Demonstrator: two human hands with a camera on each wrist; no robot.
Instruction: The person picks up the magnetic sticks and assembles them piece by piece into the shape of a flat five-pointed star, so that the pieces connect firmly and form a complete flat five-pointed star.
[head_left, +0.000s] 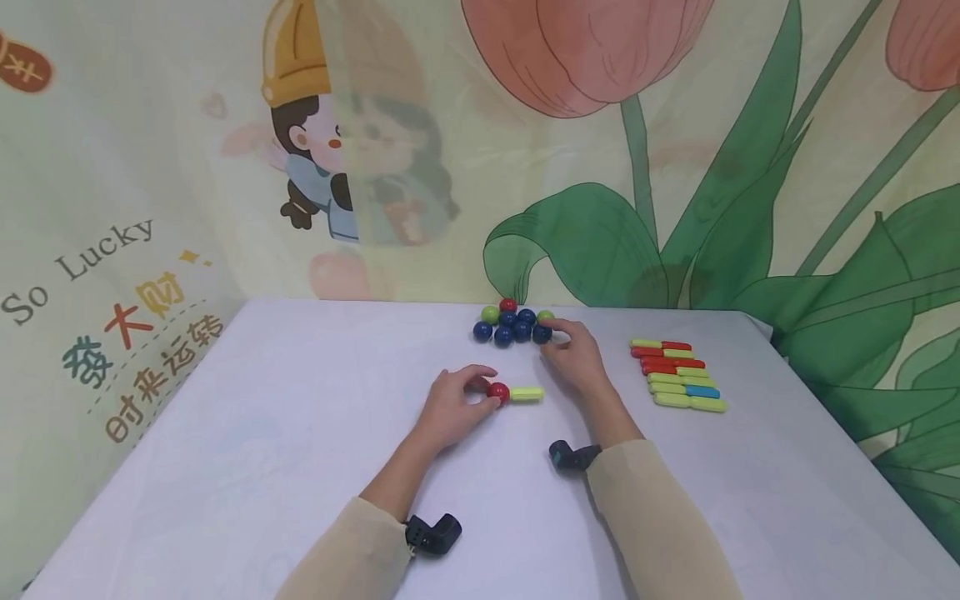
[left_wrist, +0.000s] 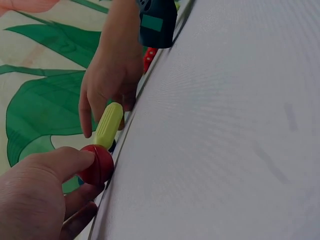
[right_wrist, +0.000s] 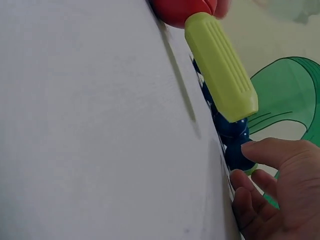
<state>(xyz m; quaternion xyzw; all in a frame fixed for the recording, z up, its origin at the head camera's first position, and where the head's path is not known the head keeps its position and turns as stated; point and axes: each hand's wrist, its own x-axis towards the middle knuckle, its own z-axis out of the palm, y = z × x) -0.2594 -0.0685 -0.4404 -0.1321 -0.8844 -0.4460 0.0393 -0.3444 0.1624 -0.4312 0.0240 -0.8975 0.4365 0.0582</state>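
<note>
My left hand (head_left: 453,408) pinches a red ball (head_left: 498,393) between thumb and fingers; a yellow-green stick (head_left: 527,394) juts from the ball to the right. In the left wrist view the thumb lies on the red ball (left_wrist: 96,165), with the stick (left_wrist: 109,125) pointing up. Farther back, my right hand (head_left: 576,358) has its thumb and fingers around a dark blue ball (head_left: 542,334) at the right front of the ball group. The right wrist view shows the thumb of the right hand (right_wrist: 280,185) against that blue ball (right_wrist: 239,156).
Several dark blue balls (head_left: 503,336), a green ball (head_left: 490,314) and another red ball (head_left: 508,306) sit together near the back edge of the white table (head_left: 300,433). To the right lies a column of coloured sticks (head_left: 690,403). A patterned cloth hangs behind.
</note>
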